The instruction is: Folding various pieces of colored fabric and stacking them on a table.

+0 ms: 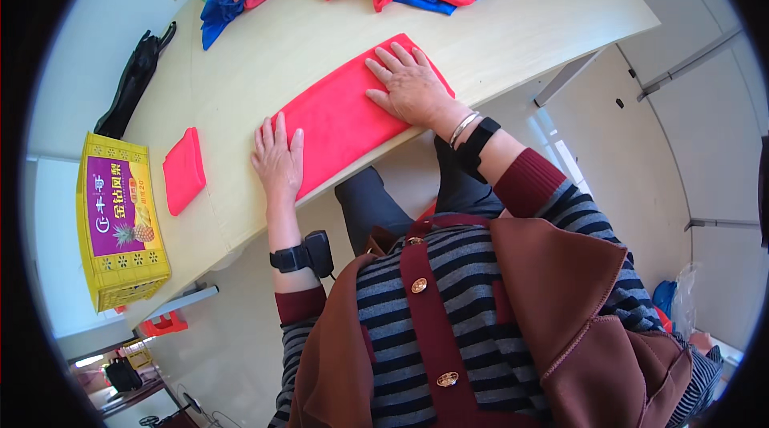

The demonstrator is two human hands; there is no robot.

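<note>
Left hand (pixel 278 159) lying open across left edge of red cloth (pixel 340 127), frame centre; right hand (pixel 412 93) resting flat, spread, on upper-right end; neither gripping.

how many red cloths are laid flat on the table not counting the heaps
2. The larger red cloth lies under the left hand and right hand; the smaller red cloth lies beside the yellow box. More could be hidden underneath.
</note>
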